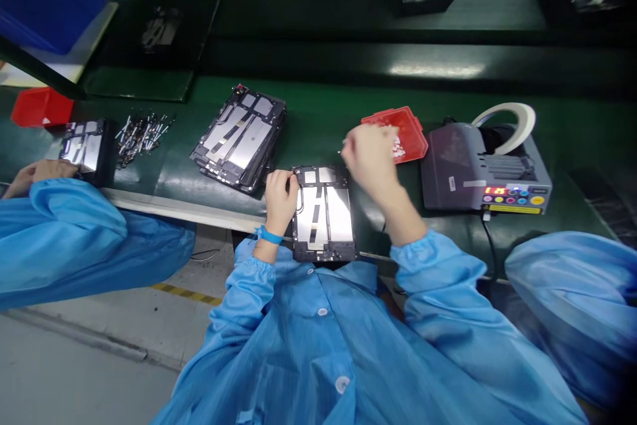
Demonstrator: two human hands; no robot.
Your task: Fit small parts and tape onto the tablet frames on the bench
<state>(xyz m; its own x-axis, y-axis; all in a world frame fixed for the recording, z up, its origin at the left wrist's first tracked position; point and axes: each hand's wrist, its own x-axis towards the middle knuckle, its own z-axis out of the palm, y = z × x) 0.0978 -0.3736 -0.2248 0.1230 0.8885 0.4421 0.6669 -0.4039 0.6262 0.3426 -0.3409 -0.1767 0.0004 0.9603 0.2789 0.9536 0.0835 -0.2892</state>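
Tablet [339, 213]'s insides are bare, so probably unfinished. Left hand [281, 196]'s curled at its edge, right hand [371, 156]'s bunched by the red tray [414, 138]; can't tell either grip.

Red tray [415, 132] partly behind blurred right hand [372, 158]
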